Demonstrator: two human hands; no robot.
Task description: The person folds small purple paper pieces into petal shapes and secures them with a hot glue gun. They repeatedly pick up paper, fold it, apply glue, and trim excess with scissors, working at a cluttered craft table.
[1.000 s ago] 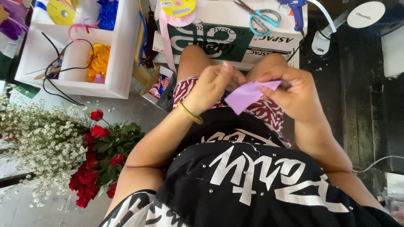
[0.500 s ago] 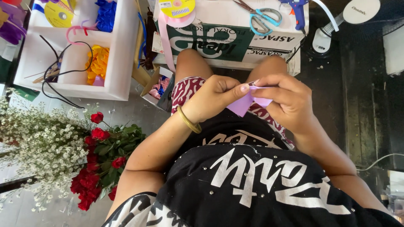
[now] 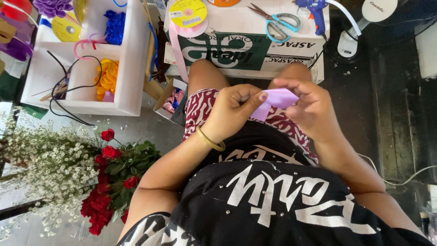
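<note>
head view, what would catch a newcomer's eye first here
At the centre, the left hand and right hand pinch a small lilac paper piece between them over the lap. At lower left lies a bunch of red roses beside white baby's breath. Teal-handled scissors rest on the box beyond the knees.

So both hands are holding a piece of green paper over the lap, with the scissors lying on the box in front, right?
Not quite: the paper is light purple, not green, as the head view shows. The left hand and right hand do hold it over the lap, and the scissors lie on the box in front.
</note>
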